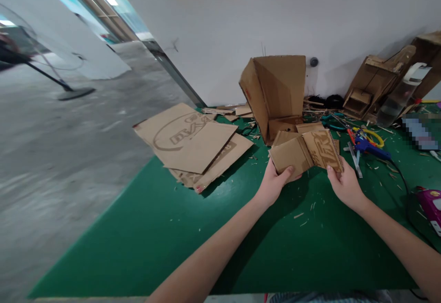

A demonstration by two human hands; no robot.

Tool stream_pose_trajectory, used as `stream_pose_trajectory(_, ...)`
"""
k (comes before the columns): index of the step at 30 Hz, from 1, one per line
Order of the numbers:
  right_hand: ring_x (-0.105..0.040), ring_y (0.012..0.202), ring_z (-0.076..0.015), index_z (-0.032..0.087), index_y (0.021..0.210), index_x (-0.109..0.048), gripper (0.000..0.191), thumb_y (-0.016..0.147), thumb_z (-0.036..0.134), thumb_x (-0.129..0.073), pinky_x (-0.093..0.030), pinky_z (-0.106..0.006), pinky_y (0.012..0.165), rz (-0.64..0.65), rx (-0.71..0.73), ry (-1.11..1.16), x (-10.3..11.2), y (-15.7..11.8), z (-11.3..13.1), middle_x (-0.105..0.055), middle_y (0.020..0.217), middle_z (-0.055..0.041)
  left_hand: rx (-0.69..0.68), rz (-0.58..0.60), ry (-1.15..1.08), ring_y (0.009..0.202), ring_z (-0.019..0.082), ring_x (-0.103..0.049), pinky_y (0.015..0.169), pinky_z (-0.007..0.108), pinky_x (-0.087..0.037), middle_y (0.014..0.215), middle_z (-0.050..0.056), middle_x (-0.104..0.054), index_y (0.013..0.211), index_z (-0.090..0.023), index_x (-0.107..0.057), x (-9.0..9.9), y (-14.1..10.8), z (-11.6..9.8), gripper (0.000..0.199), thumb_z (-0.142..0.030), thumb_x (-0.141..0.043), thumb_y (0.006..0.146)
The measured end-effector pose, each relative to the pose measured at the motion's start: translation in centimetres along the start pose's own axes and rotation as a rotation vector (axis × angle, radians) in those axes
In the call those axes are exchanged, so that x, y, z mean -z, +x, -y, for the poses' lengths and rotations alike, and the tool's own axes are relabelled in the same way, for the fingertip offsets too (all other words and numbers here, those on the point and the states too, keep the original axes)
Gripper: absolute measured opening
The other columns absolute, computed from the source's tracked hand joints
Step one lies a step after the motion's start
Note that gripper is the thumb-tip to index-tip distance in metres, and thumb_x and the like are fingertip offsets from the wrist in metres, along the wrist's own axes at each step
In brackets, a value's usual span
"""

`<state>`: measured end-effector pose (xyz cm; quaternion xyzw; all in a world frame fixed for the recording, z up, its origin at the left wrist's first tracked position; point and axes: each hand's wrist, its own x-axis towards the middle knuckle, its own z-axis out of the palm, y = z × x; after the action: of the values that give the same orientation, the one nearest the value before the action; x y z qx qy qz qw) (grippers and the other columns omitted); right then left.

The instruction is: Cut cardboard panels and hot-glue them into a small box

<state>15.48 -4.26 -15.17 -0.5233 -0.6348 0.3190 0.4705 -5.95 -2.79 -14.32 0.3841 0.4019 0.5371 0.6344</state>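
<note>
A small folded cardboard piece (291,156), with brown print on its right panel, is held above the green table (165,248). My left hand (274,181) grips its lower left side, thumb on the front face. At its lower right corner, my right hand (346,183) is closed on the printed panel. Just behind it stands an open cardboard box (284,87) with a tall back and a left side wall. Flat cardboard sheets (193,137), the top one printed, lie stacked to the left.
A blue glue gun (372,149), pliers (334,122) and a metal tool (354,159) lie on the right, near a bottle (403,94) and a purple device (432,206). Cardboard scraps line the white partition (220,36). A black cable crosses the table's right side.
</note>
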Motion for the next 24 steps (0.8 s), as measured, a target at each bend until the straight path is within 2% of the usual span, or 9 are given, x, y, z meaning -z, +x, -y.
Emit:
stream_pose_trajectory(3, -0.066, 0.101, -0.0275, 0.02, 0.115, -0.052, 0.028, 0.095, 0.039, -0.046, -0.056, -0.044, 0.087, 0.003, 0.04, -0.045, 0.15, -0.03, 0.31, -0.065, 0.11, -0.0146, 0.004, 0.008, 0.004, 0.116, 0.031, -0.057, 0.084, 0.049, -0.06, 0.136, 0.011, -0.048, 0.129, -0.027, -0.037, 0.1, 0.06, 0.11, 0.071, -0.029, -0.078, 0.071)
stream_pose_trajectory(7, -0.066, 0.1, -0.0271, 0.019, 0.116, -0.053, 0.03, 0.095, 0.039, -0.046, -0.058, -0.041, 0.082, 0.001, 0.055, -0.047, 0.19, -0.03, 0.19, -0.065, 0.11, -0.0148, 0.009, 0.017, 0.016, 0.117, 0.032, -0.056, 0.085, 0.05, -0.059, 0.139, 0.012, -0.045, 0.131, -0.027, -0.035, 0.19, 0.01, 0.15, 0.072, -0.03, -0.077, 0.072)
stream_pose_trajectory(12, -0.065, 0.103, -0.0277, 0.02, 0.117, -0.053, 0.03, 0.095, 0.039, -0.047, -0.055, -0.045, 0.091, -0.007, 0.074, -0.02, 0.06, -0.05, -0.4, -0.065, 0.111, -0.0144, 0.007, 0.043, 0.047, 0.114, 0.031, -0.058, 0.083, 0.05, -0.059, 0.139, 0.013, -0.046, 0.133, -0.026, -0.034, 0.29, -0.07, 0.11, 0.072, -0.032, -0.076, 0.074)
stream_pose_trajectory(19, -0.066, 0.103, -0.0281, 0.021, 0.119, -0.054, 0.031, 0.095, 0.04, -0.047, -0.057, -0.044, 0.087, 0.017, 0.053, -0.011, 0.18, -0.14, -0.42, -0.065, 0.112, -0.0146, 0.023, 0.033, 0.048, 0.114, 0.031, -0.059, 0.084, 0.049, -0.059, 0.136, 0.013, -0.049, 0.128, -0.024, -0.036, 0.39, -0.01, 0.41, 0.069, -0.032, -0.076, 0.073)
stream_pose_trajectory(24, -0.065, 0.105, -0.0276, 0.02, 0.12, -0.052, 0.033, 0.095, 0.041, -0.047, -0.056, -0.044, 0.089, 0.015, 0.046, 0.011, 0.15, -0.2, -0.45, -0.064, 0.114, -0.0153, 0.035, 0.042, 0.043, 0.112, 0.031, -0.06, 0.082, 0.049, -0.06, 0.133, 0.012, -0.052, 0.127, -0.024, -0.037, 0.33, -0.11, 0.23, 0.068, -0.032, -0.077, 0.072)
